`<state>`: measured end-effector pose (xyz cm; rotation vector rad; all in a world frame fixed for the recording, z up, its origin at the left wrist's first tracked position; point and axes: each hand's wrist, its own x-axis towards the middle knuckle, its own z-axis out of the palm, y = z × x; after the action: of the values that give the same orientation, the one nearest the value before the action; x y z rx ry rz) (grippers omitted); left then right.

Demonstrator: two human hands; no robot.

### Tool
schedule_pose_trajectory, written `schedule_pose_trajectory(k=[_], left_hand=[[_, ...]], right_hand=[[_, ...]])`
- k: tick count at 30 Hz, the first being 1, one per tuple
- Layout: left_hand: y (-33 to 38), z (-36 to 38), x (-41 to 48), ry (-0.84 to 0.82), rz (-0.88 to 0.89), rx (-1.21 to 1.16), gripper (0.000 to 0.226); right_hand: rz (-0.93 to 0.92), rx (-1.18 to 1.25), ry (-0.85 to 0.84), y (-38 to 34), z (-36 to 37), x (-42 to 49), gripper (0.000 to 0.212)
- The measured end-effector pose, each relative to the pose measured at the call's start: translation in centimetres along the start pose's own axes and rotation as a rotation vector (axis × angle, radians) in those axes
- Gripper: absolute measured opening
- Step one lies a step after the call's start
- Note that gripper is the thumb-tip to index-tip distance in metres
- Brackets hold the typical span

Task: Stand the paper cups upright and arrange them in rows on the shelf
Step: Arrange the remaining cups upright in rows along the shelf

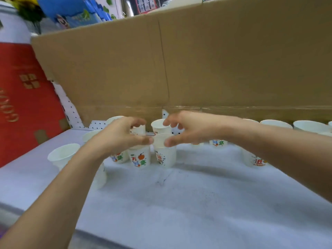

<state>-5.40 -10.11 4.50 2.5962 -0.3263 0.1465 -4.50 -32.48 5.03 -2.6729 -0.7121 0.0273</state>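
Pale lavender shelf board (179, 203), matt and flecked with dark scuffs, is the work surface. The rear wall is a sheet of brown corrugated cardboard (233, 60) with one vertical crease. A white perforated metal panel (71, 108) shows at its left edge. A red carton with gold lettering (21, 105) stands at far left.

White paper cups (310, 125), tapered with rolled rims, stand upright on the board, and several carry coloured print. Positions:
- a plain cup (62, 155) is at front left;
- a fruit-printed cup (139, 159) is at centre;
- a printed centre cup (166, 157) is just beside it on the right;
- a rear cup (159, 127) is behind those two;
- a printed right-hand cup (255, 161) stands apart.

More cups line the cardboard at rear right. Interiors in view show bare white paper.

My left hand (120, 135) arches over the cups left of centre, fingers curved, thumb pointing at the printed centre cup's rim. My right hand (190, 130) mirrors it, with the thumb tip on that rim and the fingers over the rear cup. Both hands are blurred, so I cannot tell whether either grips a cup.
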Motion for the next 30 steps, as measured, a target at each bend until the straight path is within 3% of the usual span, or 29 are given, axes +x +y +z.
schedule_pose_trajectory(k=[2, 4, 12, 21, 26, 30], left_hand=[[-0.9, -0.4, -0.2, -0.076, -0.037, 0.098, 0.079], [-1.3, -0.6, 0.0, -0.106, -0.038, 0.142, 0.083], [-0.5, -0.1, -0.1, -0.072, 0.053, 0.197, 0.066], [8.0, 3.8, -2.6, -0.115, 0.347, -0.068, 0.059], [14.2, 8.3, -3.0, -0.199, 0.485, -0.114, 0.061], [16.6, 10.6, -2.8, -0.258, 0.482, -0.087, 0.068]], right_hand=[[0.04, -0.037, -0.025, -0.9, 0.7, 1.1, 0.074], [0.074, -0.047, -0.026, -1.8, 1.2, 1.8, 0.076], [0.096, -0.082, 0.031, -3.2, 0.4, -0.2, 0.07], [0.261, -0.086, 0.112, 0.2, -7.3, -14.1, 0.055], [0.381, -0.111, 0.01, 2.4, -6.6, -19.7, 0.049], [0.418, -0.184, -0.027, 3.8, -5.3, -21.6, 0.043]])
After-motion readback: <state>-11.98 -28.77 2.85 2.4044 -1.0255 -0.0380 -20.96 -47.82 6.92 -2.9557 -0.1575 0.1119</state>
